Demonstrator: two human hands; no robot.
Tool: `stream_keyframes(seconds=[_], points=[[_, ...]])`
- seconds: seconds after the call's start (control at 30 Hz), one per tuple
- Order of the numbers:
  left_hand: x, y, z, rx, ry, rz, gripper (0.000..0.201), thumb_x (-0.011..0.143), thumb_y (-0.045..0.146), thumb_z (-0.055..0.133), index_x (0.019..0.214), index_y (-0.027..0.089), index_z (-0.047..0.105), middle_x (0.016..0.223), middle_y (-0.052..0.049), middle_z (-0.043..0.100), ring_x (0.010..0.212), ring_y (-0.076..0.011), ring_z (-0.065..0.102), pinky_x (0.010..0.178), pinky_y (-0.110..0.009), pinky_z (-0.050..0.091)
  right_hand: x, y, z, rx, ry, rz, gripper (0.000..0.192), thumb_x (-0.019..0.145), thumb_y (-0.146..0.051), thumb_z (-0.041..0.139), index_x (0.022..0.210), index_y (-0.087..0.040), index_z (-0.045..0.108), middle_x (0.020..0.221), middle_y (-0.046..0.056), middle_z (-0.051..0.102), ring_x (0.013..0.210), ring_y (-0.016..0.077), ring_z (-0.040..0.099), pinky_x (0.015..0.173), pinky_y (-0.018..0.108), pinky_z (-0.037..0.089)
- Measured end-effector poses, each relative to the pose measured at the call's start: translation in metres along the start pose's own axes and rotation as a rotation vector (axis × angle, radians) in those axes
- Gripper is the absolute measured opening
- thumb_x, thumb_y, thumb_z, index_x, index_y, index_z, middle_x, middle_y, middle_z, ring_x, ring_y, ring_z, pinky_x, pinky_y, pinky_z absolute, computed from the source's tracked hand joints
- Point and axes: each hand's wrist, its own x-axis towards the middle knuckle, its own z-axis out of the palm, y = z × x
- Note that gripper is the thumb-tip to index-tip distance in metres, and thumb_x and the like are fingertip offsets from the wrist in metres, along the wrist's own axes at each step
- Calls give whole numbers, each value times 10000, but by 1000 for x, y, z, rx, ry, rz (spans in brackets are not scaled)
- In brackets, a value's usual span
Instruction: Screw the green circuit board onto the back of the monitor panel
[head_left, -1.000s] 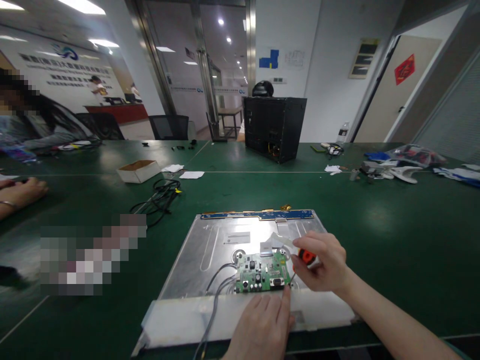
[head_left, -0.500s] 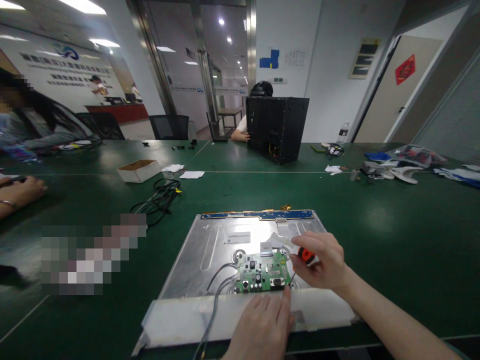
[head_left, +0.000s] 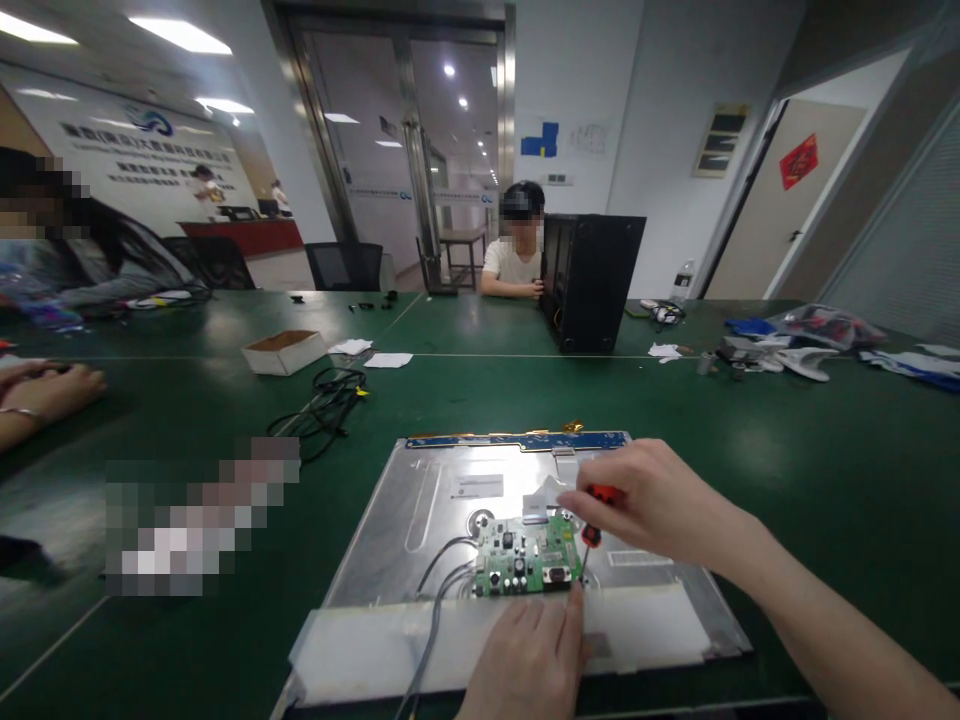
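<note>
We are now holding our right hand [head_left: 660, 505] higher over the metal panel [head_left: 442, 500] than a second ago, its fingers closed around the orange-handled screwdriver [head_left: 600, 497], which is standing more upright, its tip coming down at the 3 o'clock edge of the green circuit board [head_left: 529, 558]. Our left hand [head_left: 529, 655] is staying where it was, at 6 o'clock of the board, lying flat on the white strip [head_left: 360, 645] with its fingers loosely extended, gripping nothing, the forefinger touching the board's near right corner. The board is sitting low on the panel, with grey wires [head_left: 435, 600] running from its 9 o'clock side down over the strip. Since the earlier picture the black computer case [head_left: 592, 280] at 12 o'clock is sitting further right, and a person in a white shirt [head_left: 514, 262] is showing beside it. On the green table [head_left: 825, 450] a tangle of black cable [head_left: 322, 405] and a small cardboard box [head_left: 285, 352] are lying at 10 o'clock, well apart from the panel, and another person's hand [head_left: 52, 390] is resting at 9 o'clock. Our right hand is covering part of the panel at 3 o'clock of the board.
</note>
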Motion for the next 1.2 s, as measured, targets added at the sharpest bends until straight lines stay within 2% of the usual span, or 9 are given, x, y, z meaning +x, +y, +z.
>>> stream_keyframes(seconds=[0.1, 0.23, 0.4, 0.57, 0.67, 0.77, 0.87, 0.97, 1.2], points=[[0, -1, 2, 13, 19, 3, 336, 1007, 136, 214, 1184, 27, 478, 749, -66, 641, 605, -204, 628, 534, -328, 497, 9, -13, -20, -164, -215, 61, 539, 939, -508, 455, 534, -190, 614, 451, -8, 532, 430, 95, 417, 481, 266, 194], [0, -2, 5, 63, 52, 8, 354, 1017, 148, 184, 1163, 38, 487, 695, -46, 616, 548, -192, 604, 502, -316, 467, 17, -24, -23, -270, -307, 112, 433, 907, -463, 521, 588, -200, 652, 547, 16, 632, 492, 134, 529, 486, 270, 182], [1, -1, 4, 84, 89, 11, 381, 1024, 142, 149, 1160, 38, 489, 669, -33, 599, 524, -180, 596, 497, -310, 448, 20, -22, -21, -299, -328, 51, 277, 889, -354, 547, 681, -196, 638, 627, 15, 662, 548, 154, 575, 500, 276, 194], [2, -1, 2, 77, 101, 24, 407, 1027, 141, 126, 1146, 27, 498, 661, -34, 602, 520, -175, 598, 488, -309, 443, 18, -12, -31, -143, -415, -4, 61, 846, -268, 594, 868, -213, 610, 813, 2, 690, 693, 160, 609, 548, 255, 285], [3, -1, 2, 77, 101, 18, 422, 1026, 138, 109, 1145, 28, 498, 658, -35, 606, 522, -178, 600, 487, -312, 449, 16, -9, -35, -82, -442, -27, 95, 840, -268, 614, 921, -221, 599, 877, -3, 685, 753, 161, 615, 577, 253, 319], [4, -1, 3, 87, 106, 18, 428, 1019, 123, 102, 1135, 24, 502, 649, -36, 605, 510, -182, 595, 475, -317, 451, 16, -9, -34, -86, -431, 15, 199, 841, -415, 641, 938, -243, 617, 827, -16, 686, 741, 173, 619, 565, 258, 305], [4, -1, 4, 83, 115, 27, 417, 1014, 115, 116, 1130, 17, 504, 640, -35, 599, 499, -184, 586, 457, -318, 446, 18, -12, -32, -162, -420, 76, 258, 858, -492, 606, 821, -239, 641, 710, -16, 668, 664, 179, 610, 528, 267, 251], [3, -1, 3, 68, 94, 27, 401, 1014, 117, 134, 1138, 15, 502, 650, -36, 599, 509, -184, 586, 460, -319, 454, 19, -15, -31, -192, -418, 61, 287, 919, -430, 535, 743, -228, 636, 661, -13, 652, 618, 166, 600, 519, 270, 226], [1, -2, 3, 78, 63, 32, 359, 1016, 127, 184, 1160, 21, 495, 675, -38, 605, 533, -180, 585, 486, -310, 461, 13, -13, -34, -181, -404, 19, 64, 861, -276, 583, 903, -228, 588, 785, -4, 676, 679, 174, 621, 543, 260, 278]])
